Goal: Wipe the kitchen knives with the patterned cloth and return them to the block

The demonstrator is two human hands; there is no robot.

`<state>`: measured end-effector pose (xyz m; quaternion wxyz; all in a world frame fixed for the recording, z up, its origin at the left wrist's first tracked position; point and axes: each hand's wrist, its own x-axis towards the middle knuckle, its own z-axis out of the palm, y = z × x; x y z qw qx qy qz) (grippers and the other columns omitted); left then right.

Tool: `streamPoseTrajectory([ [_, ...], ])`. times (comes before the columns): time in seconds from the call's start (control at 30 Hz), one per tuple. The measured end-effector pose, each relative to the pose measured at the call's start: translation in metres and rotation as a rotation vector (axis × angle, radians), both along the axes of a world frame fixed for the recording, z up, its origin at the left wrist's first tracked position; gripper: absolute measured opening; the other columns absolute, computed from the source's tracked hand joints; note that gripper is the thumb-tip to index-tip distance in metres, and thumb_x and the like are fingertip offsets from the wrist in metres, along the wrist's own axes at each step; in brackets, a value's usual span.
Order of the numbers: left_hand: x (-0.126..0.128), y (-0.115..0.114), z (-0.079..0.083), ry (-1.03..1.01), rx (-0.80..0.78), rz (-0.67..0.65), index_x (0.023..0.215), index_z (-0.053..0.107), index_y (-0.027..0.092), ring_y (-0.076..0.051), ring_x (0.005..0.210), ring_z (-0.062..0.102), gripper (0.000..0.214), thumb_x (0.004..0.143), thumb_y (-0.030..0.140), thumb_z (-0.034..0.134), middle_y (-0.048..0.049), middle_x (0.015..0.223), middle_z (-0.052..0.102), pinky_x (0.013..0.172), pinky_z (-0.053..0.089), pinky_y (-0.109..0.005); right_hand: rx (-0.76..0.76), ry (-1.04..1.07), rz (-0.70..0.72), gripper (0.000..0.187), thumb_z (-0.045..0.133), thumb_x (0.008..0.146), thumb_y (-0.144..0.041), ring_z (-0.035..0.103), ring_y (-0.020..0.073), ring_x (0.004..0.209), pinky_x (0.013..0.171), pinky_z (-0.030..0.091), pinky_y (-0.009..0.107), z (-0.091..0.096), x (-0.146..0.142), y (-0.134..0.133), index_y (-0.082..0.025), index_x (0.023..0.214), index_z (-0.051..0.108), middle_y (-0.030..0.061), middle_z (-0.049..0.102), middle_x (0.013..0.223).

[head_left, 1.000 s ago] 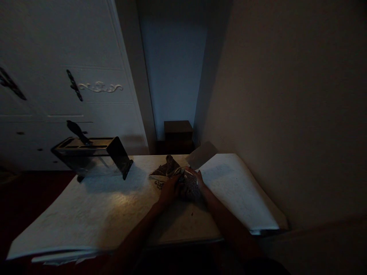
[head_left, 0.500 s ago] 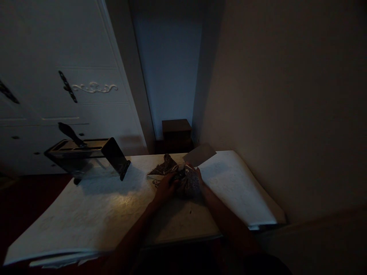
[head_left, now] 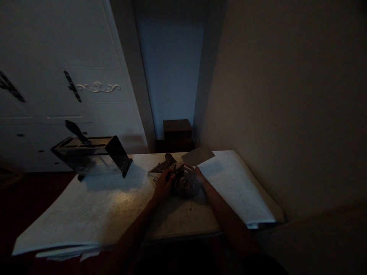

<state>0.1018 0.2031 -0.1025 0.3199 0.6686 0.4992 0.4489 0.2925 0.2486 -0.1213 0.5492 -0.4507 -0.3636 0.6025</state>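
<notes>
A dark patterned cloth (head_left: 187, 185) lies bunched into a rounded bundle on the white-topped table, with one pointed corner spread out to its far left. At the bundle's left side, my left hand (head_left: 164, 185) is closed on the gathered folds. My right hand (head_left: 200, 176) grips its right side, the fingers partly hidden behind the fabric. Whatever may be inside the bundle is hidden. Just beyond it lies a flat grey-brown sheet (head_left: 197, 156) near the table's far edge.
A knife block (head_left: 94, 152) with one dark-handled knife stands on the table's left. The white table top (head_left: 114, 214) has a covering that hangs over the edges. A wall (head_left: 286, 114) rises at the right, white cupboards (head_left: 94, 49) at the left, and a low brown box (head_left: 177, 126) behind.
The view has shifted slightly. My left hand has turned a little on the folds, and my right hand keeps to the bundle's right side. The cloth remains in about the same place.
</notes>
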Motion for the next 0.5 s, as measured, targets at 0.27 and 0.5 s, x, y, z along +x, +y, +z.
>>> streamPoseTrajectory([
  [0.27,0.000,-0.002,-0.007,0.193,0.105,-0.070,0.118,0.060,0.015,-0.028,0.104,0.062,0.040,0.090,0.043,0.055,-0.0137,0.115,0.064,0.094,0.049,-0.047,0.031,-0.069,0.005,0.040,0.084,0.055,-0.050,0.061,0.0198,0.067,0.062,0.050,0.032,0.017,0.002,-0.020,-0.021,0.076,0.066,0.0035,0.069,0.075],
  [0.5,0.001,-0.003,-0.008,0.155,0.133,-0.025,0.110,0.067,0.019,-0.028,0.106,0.060,0.032,0.084,0.038,0.063,-0.0115,0.113,0.064,0.097,0.048,-0.045,0.041,-0.119,0.007,0.040,0.084,0.057,-0.054,0.060,0.0200,0.064,0.060,0.049,0.032,0.022,-0.001,-0.030,-0.020,0.072,0.069,0.0033,0.069,0.069],
])
